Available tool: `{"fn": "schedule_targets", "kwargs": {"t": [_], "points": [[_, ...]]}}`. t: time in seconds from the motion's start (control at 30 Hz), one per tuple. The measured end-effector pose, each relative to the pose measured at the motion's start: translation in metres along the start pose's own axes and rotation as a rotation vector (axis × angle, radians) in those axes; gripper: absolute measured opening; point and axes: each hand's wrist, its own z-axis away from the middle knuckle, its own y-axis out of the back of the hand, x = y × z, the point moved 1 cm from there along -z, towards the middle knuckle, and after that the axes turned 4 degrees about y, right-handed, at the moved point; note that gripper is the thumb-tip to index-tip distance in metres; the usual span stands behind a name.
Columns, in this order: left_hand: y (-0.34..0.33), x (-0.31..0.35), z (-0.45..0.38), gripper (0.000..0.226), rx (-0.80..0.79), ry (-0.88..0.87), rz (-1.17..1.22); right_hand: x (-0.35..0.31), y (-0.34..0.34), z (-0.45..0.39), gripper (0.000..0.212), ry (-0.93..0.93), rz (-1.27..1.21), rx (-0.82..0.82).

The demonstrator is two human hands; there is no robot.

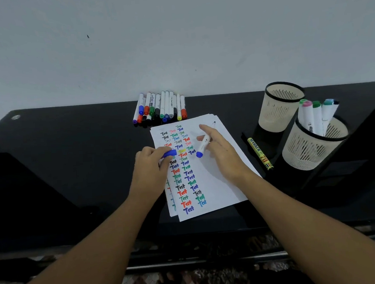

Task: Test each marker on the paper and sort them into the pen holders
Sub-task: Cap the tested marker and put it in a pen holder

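We see the right hand (221, 152) holding a white marker (205, 142) over the paper (220, 184), thumb and middle fingers curled round its barrel, forefinger stretched out straight; the marker's blue end points toward us, its dark tip away. The left hand (151, 166), at the paper's left edge, pinches a blue cap (169, 153) in curled fingers. The paper is a loose stack of white sheets, the top one covered with columns of coloured "Test" scrawls, partly hidden under the hands. Beyond the paper lies a row of markers (161, 108) on the glossy black worktop (71, 150). Right of the paper rests a yellow marker (260, 153), then two cream slotted pen holders: the nearer one (311, 151) carries white markers, the farther one (279, 107) shows none.
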Motion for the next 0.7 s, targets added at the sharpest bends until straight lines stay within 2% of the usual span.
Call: {"fn": "schedule_targets", "kwargs": {"t": [0.13,0.27,0.33,0.4,0.47,0.7], "points": [[0.0,0.0,-0.001,0.035,-0.01,-0.027,0.015,-0.005,0.002,-0.001,0.029,0.029,0.033,0.051],[0.001,0.001,0.001,0.036,0.004,-0.034,0.034,-0.018,0.01,0.0,0.05,0.026,0.069,-0.05],[0.001,0.001,0.001,0.036,0.007,-0.028,0.035,-0.021,0.015,-0.002,0.048,0.042,0.316,-0.104],[0.001,0.001,0.001,0.036,0.009,-0.031,0.033,-0.021,0.02,-0.004,0.031,0.098,0.62,-0.133],[0.001,0.002,0.001,0.036,0.009,-0.038,0.034,-0.017,0.024,-0.003,0.023,0.186,0.792,-0.145],[0.001,0.003,0.003,0.037,0.01,-0.084,0.028,-0.007,0.023,-0.005,0.027,0.229,0.792,-0.186]]}}
